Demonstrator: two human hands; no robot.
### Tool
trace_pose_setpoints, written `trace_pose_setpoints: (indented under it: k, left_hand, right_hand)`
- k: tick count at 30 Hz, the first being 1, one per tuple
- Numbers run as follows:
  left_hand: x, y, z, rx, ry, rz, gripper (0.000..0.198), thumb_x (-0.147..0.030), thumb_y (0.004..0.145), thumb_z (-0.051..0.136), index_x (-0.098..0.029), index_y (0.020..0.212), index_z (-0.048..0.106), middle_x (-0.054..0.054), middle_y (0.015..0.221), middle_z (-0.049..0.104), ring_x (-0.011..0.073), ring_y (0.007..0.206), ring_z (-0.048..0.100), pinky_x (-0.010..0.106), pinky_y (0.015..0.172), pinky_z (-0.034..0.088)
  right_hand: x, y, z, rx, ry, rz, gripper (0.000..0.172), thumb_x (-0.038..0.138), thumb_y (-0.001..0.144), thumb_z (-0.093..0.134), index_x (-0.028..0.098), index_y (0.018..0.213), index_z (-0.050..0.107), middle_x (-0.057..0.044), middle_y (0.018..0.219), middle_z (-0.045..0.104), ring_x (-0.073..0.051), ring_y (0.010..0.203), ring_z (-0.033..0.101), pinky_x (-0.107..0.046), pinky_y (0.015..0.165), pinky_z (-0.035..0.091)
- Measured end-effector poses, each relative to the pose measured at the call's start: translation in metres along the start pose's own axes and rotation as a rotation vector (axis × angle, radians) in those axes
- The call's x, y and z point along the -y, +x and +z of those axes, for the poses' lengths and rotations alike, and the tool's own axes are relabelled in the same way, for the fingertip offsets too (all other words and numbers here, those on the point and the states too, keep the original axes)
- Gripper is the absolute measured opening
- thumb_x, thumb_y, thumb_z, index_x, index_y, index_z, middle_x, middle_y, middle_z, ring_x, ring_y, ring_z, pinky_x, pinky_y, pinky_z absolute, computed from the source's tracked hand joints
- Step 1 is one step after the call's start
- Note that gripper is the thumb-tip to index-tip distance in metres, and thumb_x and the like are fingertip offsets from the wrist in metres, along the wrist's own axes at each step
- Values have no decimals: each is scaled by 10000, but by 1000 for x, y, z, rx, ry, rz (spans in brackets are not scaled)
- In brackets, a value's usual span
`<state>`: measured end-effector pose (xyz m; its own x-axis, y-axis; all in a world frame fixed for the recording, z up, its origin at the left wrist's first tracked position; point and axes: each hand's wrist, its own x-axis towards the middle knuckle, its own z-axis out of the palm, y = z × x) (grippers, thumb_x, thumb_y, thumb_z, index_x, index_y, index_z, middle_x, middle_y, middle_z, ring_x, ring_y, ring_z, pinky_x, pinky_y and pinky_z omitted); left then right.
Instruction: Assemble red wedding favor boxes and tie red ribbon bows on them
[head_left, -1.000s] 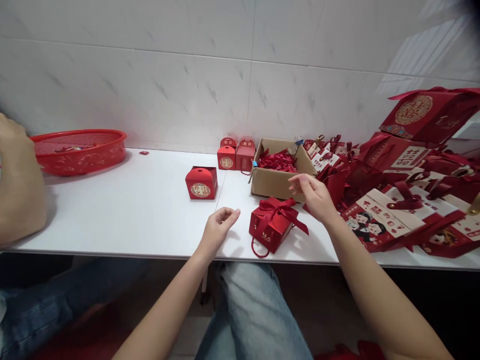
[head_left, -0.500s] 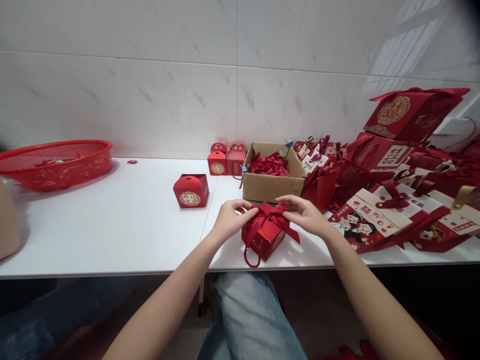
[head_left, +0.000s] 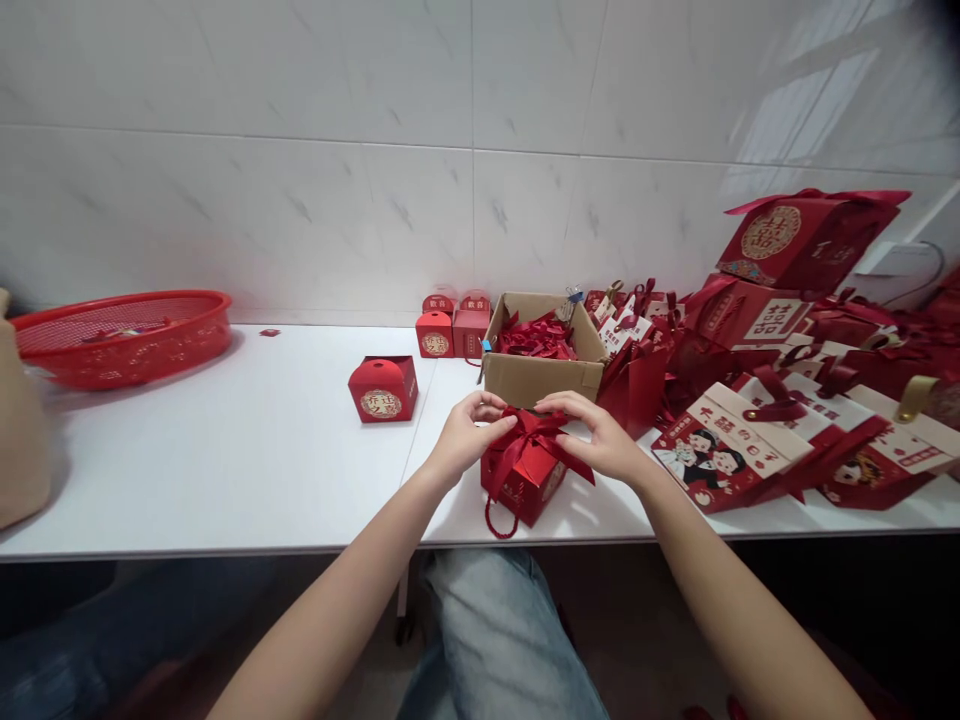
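In front of me, close to the table's front edge, sits a red gift box (head_left: 530, 487) with a dark red cord loop hanging at its near side. A red ribbon bow (head_left: 531, 430) is tied across its top. My left hand (head_left: 471, 432) pinches the bow's left loop between thumb and fingers. On the other side, my right hand (head_left: 596, 432) has its thumb and fingers closed around the bow's right loop. The ribbon's tails hang over the box's sides.
An open red box (head_left: 382, 390) stands to the left. Behind are a cardboard box (head_left: 544, 380) of red ribbons and two small red boxes (head_left: 452, 333). Gift bags (head_left: 727, 450) and stacked boxes (head_left: 810, 240) crowd the right. A red basket (head_left: 135, 345) is far left.
My right hand has shifted a little left, nearer the middle of the bow. The view has tilted slightly; the left hand still holds its loop.
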<state>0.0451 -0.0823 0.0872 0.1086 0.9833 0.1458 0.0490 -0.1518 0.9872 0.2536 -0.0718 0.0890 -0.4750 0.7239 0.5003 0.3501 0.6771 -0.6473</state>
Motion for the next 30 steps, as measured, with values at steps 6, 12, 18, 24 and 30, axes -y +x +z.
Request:
trace_pose_setpoints:
  k: [6,12,18,24,30]
  left_hand:
    - [6,-3,-1,0,-94,-43,361,-293,659,732,-195,920,503,0,743,640,140,663,619,257,632,463]
    - [12,-3,-6,43,-288,-130,421,-250,675,705,-198,1024,476,6,749,665,147,635,630,249,603,443]
    - [12,5,-6,15,-369,-226,493,-169,622,636,-192,1096,503,-43,611,608,114,508,555,210,516,356]
    - [14,9,-9,90,-389,-219,494,-154,620,599,-194,1100,490,-52,631,584,95,496,511,201,498,323]
    - [15,10,-12,150,-391,-208,474,-132,623,595,-198,1072,458,-48,679,604,92,535,525,202,534,354]
  right_hand:
    - [-2,10,9,5,-82,65,147,325,788,638,213,851,709,-91,1149,584,-221,1065,566,-369,933,441]
    - [4,10,17,49,4,-3,127,259,808,618,222,893,704,-76,1104,630,-194,1000,602,-346,906,456]
    - [8,9,25,0,48,15,95,252,807,622,220,852,699,-66,1022,666,-182,950,618,-322,859,473]
    - [3,7,29,-44,66,45,68,246,784,644,204,790,698,-74,1028,664,-180,934,624,-319,858,467]
    - [-1,6,31,-66,80,18,54,238,777,650,209,764,694,-65,1013,661,-177,938,625,-316,864,459]
